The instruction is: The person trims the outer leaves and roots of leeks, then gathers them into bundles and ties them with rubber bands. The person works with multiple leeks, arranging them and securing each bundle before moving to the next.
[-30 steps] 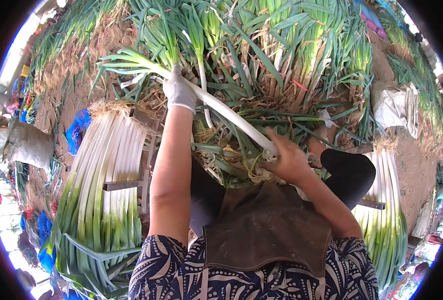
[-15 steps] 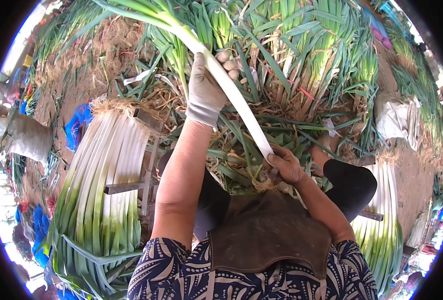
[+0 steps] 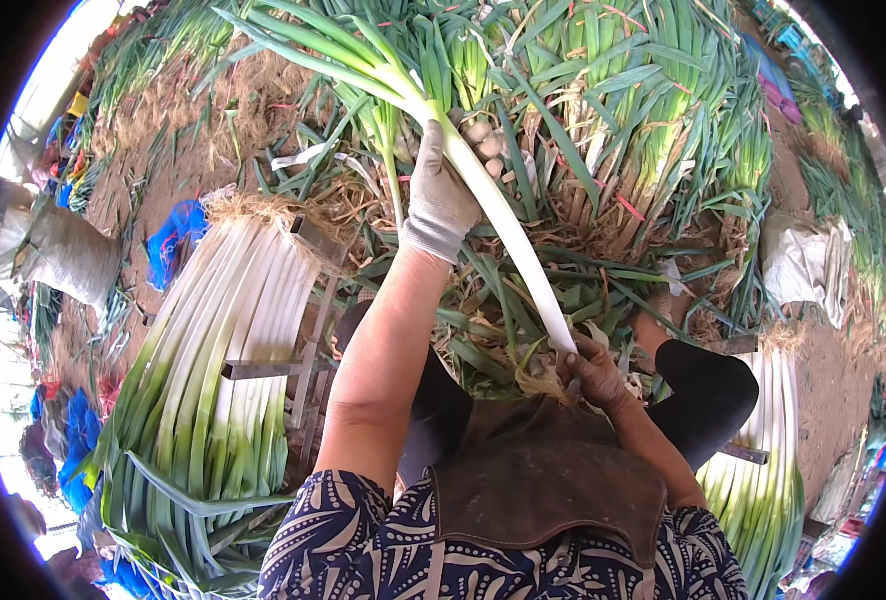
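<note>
A long leek [image 3: 513, 240], white shaft below and green leaves above, slants across my middle view. My left hand [image 3: 441, 198], in a grey glove, grips its shaft just below where the leaves fan out. At the lower end, my right hand [image 3: 603, 378] is closed round the leek near its root; anything else in those fingers is too small to make out. Beneath lie loose green leaves and trimmings [image 3: 493, 320], above my leather apron [image 3: 543, 480] and bent legs. Behind the leek stand dense upright leek bunches [image 3: 633, 120].
Trimmed leeks lie stacked on metal racks at my left [image 3: 208, 340] and right [image 3: 768, 420]. A pale sack [image 3: 63, 255] and blue netting [image 3: 173, 245] are at the left, a white crumpled sack [image 3: 803, 260] at the right. More leeks lie on soil toward the rim.
The leek has swung to a steeper slant, its leafy end higher. My left hand has moved rightward along with it; my right hand has moved down toward the apron, closing round the root end.
</note>
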Demonstrator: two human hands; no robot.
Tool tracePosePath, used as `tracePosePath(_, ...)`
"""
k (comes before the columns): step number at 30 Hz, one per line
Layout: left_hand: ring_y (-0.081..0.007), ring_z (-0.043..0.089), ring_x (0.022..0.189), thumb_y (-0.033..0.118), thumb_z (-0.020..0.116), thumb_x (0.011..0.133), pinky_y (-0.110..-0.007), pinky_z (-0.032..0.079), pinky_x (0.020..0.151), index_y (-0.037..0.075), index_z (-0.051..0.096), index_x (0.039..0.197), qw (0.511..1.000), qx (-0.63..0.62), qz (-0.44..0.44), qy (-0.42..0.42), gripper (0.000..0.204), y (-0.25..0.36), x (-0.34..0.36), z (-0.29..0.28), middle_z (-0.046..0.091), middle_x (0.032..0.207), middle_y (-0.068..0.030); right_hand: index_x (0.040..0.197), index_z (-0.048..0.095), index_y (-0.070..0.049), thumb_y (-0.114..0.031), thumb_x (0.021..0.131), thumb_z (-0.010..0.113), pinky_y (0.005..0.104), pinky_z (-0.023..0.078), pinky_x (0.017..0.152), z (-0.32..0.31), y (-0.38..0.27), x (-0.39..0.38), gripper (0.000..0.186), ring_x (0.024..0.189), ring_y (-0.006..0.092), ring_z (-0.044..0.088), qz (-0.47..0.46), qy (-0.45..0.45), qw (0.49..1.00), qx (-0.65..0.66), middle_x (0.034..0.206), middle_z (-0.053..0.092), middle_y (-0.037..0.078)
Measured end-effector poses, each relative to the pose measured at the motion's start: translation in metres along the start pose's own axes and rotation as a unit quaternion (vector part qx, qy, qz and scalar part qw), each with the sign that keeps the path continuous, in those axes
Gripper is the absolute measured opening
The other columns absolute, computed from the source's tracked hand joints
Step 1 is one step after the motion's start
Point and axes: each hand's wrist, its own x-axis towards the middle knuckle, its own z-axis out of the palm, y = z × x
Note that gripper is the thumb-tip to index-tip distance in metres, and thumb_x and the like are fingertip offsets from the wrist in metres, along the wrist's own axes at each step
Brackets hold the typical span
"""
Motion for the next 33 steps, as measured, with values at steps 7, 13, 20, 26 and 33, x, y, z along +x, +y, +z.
tracePosePath(7, -0.0245, 0.056, 0.090, 0.033, 0.050, 0.097, -0.038, 0.049, 0.076, 0.013, 0.049, 0.120, 0.999, 0.008, -0.038, 0.018, 0.031, -0.012, -0.006, 0.014, 0.058, 0.097, -0.0085, 0.116, 0.060, -0.002, -0.018, 0.086, 0.067, 0.0301, 0.049, 0.070, -0.002, -0.019, 0.038, 0.035, 0.078, 0.0151, 0.061, -0.131, 0.130, 0.895, -0.405, 0.089, 0.064, 0.009)
tracePosePath(13, -0.0270, 0.060, 0.092, 0.023, 0.050, 0.097, -0.041, 0.050, 0.080, 0.014, 0.049, 0.121, 0.998, 0.062, -0.032, 0.011, 0.026, -0.030, -0.009, 0.015, 0.060, 0.099, -0.0094, 0.092, 0.064, -0.007, -0.020, 0.077, 0.072, 0.0346, 0.053, 0.063, 0.055, -0.104, 0.106, 0.021, 0.072, 0.0254, 0.065, -0.322, 0.209, 0.741, -0.551, 0.082, 0.065, 0.010)
tracePosePath(20, -0.0253, 0.062, 0.089, 0.014, 0.054, 0.095, -0.039, 0.053, 0.077, 0.013, 0.051, 0.116, 0.989, 0.120, 0.005, 0.080, 0.021, -0.037, -0.012, 0.020, 0.062, 0.096, -0.0095, 0.079, 0.067, -0.009, -0.023, 0.076, 0.063, 0.0401, 0.053, 0.066, 0.061, -0.108, 0.121, 0.014, 0.073, 0.0316, 0.065, -0.246, 0.243, 0.677, -0.650, 0.079, 0.066, 0.011)
tracePosePath(26, -0.0246, 0.063, 0.089, 0.013, 0.053, 0.096, -0.038, 0.054, 0.075, 0.011, 0.052, 0.114, 0.989, 0.124, -0.011, 0.084, 0.018, -0.040, -0.014, 0.021, 0.062, 0.096, -0.0106, 0.080, 0.068, -0.011, -0.021, 0.074, 0.063, 0.0396, 0.054, 0.066, 0.056, -0.107, 0.120, 0.012, 0.073, 0.0313, 0.065, -0.220, 0.235, 0.681, -0.658, 0.080, 0.067, 0.010)
tracePosePath(33, -0.0218, 0.063, 0.081, 0.016, 0.054, 0.095, -0.036, 0.054, 0.074, 0.008, 0.055, 0.110, 0.992, 0.099, -0.022, 0.071, 0.017, -0.041, -0.013, 0.024, 0.063, 0.089, -0.0101, 0.082, 0.067, -0.009, -0.019, 0.076, 0.061, 0.0387, 0.053, 0.067, 0.044, -0.101, 0.120, 0.014, 0.076, 0.0327, 0.064, -0.256, 0.236, 0.712, -0.609, 0.082, 0.067, 0.012)
